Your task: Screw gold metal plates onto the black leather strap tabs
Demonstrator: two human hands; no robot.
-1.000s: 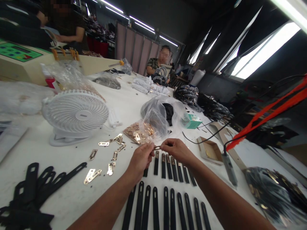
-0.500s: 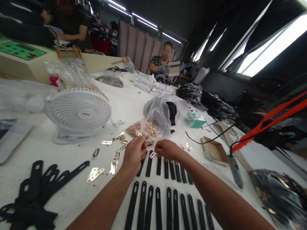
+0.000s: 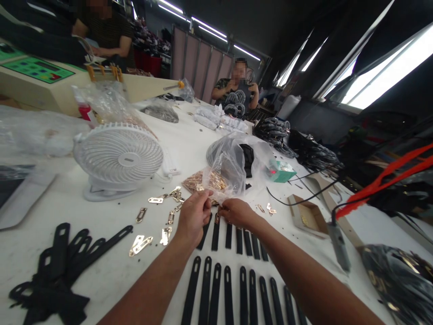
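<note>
My right hand [image 3: 239, 212] is closed, its fingertips at the upper end of a small slotted gold metal plate [image 3: 217, 219]. That plate lines up with the slotted end of a black strap [image 3: 215, 237]. Close on the left is my left hand [image 3: 194, 216], thumb and fingers pinched together; whatever is in them, if anything, is hidden. Just beyond both hands, a clear plastic bag [image 3: 233, 174] lies with a heap of gold metal plates [image 3: 211, 181] at its mouth. Several black straps [image 3: 216, 289] form a nearer row below the hands.
Loose gold plates [image 3: 140, 246] and a pile of black straps [image 3: 61, 262] lie left. A white fan [image 3: 122, 158] stands behind them. On the right are a cardboard tray [image 3: 307, 216], a green box [image 3: 283, 171] and a hanging cable with an orange strip [image 3: 375, 180]. Two people sit beyond.
The gold plate between my hands has turned from a slant to lie along the strap. My view has shifted slightly left. The person at the back has raised both hands.
</note>
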